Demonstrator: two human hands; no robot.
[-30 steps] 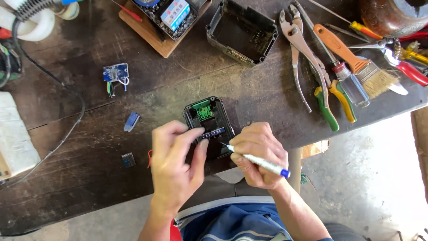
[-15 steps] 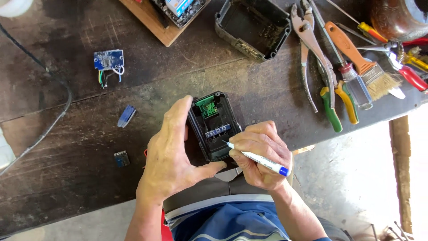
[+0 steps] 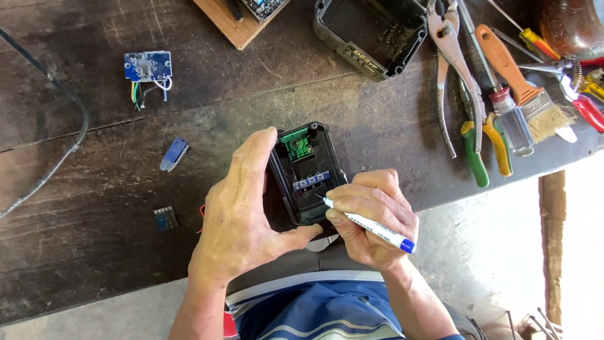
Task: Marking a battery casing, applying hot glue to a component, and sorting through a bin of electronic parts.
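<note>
Left hand (image 3: 242, 220) wraps its grip around the black housing (image 3: 307, 173) at the near edge of the desk (image 3: 94, 208), thumb under its bottom end. Right hand (image 3: 371, 217) pinches a white marker (image 3: 368, 223), tip on the housing's inside. Pliers (image 3: 450, 75), screwdrivers and a brush (image 3: 522, 88) crowd the right; a blue circuit board (image 3: 148, 66) and blue clip (image 3: 173, 154) sit left, with open wood between.
</note>
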